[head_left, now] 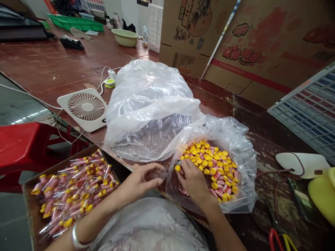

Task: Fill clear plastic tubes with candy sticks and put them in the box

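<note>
My left hand [148, 177] is curled, thumb and fingers closing round what looks like a clear plastic tube [162, 172], mostly hidden. Just right of it, my right hand [192, 177] pinches a yellow cap [178, 168] over the near edge of an open clear bag [244, 164]. Inside that bag lie many yellow caps [205, 157] with red-and-white patterned pieces. Behind it, a big translucent bag [151, 80] holds empty clear tubes [167, 122]. By my left forearm, a cardboard box [27, 202] contains many yellow-capped tubes [75, 188] with the same patterned pieces.
A white fan [86, 106] stands left of the big bag, its cable trailing over the table edge. Scissors [274, 223], a phone [300, 202] and a white device [298, 162] lie at right. Cardboard boxes [251, 80] and a plastic crate [311, 108] stand behind. A red stool [23, 143] is at left.
</note>
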Available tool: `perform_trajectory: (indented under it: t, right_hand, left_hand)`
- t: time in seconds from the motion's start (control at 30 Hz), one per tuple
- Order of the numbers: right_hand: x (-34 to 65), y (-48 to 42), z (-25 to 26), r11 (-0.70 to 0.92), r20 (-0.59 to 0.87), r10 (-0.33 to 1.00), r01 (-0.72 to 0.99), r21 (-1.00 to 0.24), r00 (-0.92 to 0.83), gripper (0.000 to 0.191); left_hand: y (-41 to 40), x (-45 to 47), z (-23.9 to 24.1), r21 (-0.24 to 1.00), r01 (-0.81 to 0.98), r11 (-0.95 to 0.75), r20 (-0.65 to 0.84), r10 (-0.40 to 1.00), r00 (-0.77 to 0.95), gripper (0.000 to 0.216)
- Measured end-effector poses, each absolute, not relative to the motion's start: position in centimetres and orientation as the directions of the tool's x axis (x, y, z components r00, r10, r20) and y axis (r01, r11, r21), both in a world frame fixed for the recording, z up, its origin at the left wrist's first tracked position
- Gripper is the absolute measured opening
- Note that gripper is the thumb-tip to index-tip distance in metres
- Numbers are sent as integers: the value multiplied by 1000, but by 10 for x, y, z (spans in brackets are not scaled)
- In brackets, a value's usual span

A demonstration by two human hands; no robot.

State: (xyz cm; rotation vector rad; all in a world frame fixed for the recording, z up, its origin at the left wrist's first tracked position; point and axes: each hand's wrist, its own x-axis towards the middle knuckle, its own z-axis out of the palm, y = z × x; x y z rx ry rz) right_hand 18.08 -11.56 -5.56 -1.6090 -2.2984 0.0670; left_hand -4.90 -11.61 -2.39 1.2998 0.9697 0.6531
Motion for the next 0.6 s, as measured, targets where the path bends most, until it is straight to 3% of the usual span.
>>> perform_trajectory:
  t: [0.13,0.23,0.33,0.43,0.6]
  right_hand:
    - [191,-128,-46,264,305,946,810,-524,-110,16]
    - [191,-130,-36,230,331,943,779,-584,-30,21]
    - [186,-127,-33,304,346,925,849,-432,-155,20]
    - [192,-128,-34,349,303,916,893,-285,-262,22]
    - [232,-146,-34,136,344,934,986,-99,-95,27]
  left_hand:
    - [-122,-37,-34,968,13,249,-216,810,545,25]
    - [-122,-32,-42,975,109,193,-221,834,505,24]
    - [-121,-31,-52,967,161,198,-248,876,414,27]
    - [-123,-35,-59,964,51,260,-261,894,365,32]
    - [-131,-45,-66,963,14,268,-257,905,340,34]
